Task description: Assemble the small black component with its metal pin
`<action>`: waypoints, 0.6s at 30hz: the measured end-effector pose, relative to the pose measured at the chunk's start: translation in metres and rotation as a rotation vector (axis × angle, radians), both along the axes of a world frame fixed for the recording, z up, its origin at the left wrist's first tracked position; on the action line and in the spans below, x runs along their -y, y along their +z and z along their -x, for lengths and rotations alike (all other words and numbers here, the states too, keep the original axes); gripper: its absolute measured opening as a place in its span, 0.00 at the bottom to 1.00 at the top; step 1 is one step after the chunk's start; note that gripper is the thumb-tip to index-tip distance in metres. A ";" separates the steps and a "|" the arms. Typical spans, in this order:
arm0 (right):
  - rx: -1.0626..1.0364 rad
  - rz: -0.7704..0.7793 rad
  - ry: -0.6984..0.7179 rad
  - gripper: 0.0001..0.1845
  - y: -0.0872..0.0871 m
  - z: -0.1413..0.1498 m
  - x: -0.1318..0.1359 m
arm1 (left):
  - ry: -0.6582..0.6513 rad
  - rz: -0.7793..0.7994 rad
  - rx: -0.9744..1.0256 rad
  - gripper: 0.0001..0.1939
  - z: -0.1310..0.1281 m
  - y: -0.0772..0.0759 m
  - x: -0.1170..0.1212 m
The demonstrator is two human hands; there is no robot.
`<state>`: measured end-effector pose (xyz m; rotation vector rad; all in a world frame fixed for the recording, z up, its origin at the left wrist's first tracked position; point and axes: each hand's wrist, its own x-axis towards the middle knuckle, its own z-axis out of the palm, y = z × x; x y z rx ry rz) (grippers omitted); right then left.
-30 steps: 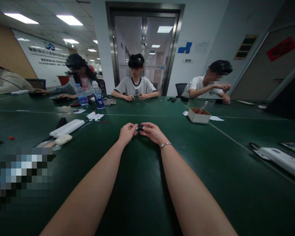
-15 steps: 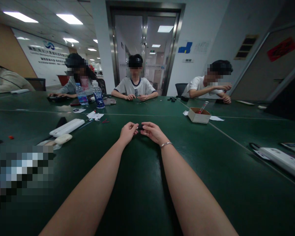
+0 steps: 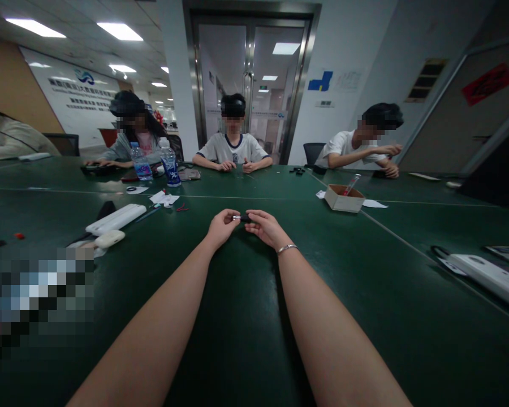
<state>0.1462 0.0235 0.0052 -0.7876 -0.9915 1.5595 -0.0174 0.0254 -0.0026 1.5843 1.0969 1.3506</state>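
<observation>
Both my arms stretch out over the dark green table. My left hand and my right hand meet at the middle and pinch a small dark object with a pale metallic end between their fingertips. The fingers of both hands are curled closed around it. A thin bracelet circles my right wrist. The object is too small to name.
A white power strip and a pale case lie at left, with bottles behind. A small cardboard box stands at right, another white strip at far right. Three people sit across the table.
My hands stay together and have shifted slightly away from me. The pale end of the small object now shows between the fingertips.
</observation>
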 end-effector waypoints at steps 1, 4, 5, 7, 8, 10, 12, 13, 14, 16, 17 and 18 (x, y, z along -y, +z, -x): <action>-0.002 0.002 -0.004 0.06 0.000 0.000 0.000 | -0.003 0.001 0.001 0.11 0.000 0.000 0.000; -0.011 0.002 -0.007 0.06 0.000 0.000 0.000 | 0.005 0.012 -0.005 0.11 0.001 -0.002 -0.003; -0.012 -0.001 -0.003 0.05 -0.001 0.000 0.000 | 0.008 0.022 -0.005 0.11 0.001 -0.003 -0.003; -0.012 -0.007 0.006 0.05 -0.001 -0.001 -0.001 | 0.002 0.045 0.005 0.12 0.001 -0.003 -0.004; -0.009 -0.010 0.011 0.05 -0.001 -0.001 -0.001 | -0.005 0.055 0.015 0.13 0.001 -0.003 -0.005; -0.004 -0.014 0.017 0.05 -0.001 -0.002 -0.001 | -0.009 0.072 0.032 0.16 0.001 -0.003 -0.005; -0.001 -0.017 0.020 0.06 -0.001 -0.002 -0.001 | -0.003 0.085 0.038 0.17 0.000 -0.002 -0.004; 0.000 -0.018 0.021 0.06 -0.001 -0.002 -0.001 | 0.002 0.091 0.037 0.18 0.000 -0.002 -0.004; 0.001 -0.020 0.021 0.06 -0.001 -0.002 -0.001 | 0.007 0.097 0.034 0.18 0.000 -0.002 -0.004; 0.004 -0.026 0.022 0.06 -0.002 -0.002 -0.001 | 0.017 0.107 0.026 0.19 -0.001 -0.001 -0.003; 0.006 -0.027 0.021 0.06 -0.001 -0.002 -0.001 | 0.022 0.111 0.020 0.19 -0.001 -0.001 -0.003; 0.008 -0.027 0.019 0.06 -0.001 -0.002 -0.001 | 0.024 0.114 0.011 0.19 -0.001 -0.001 -0.003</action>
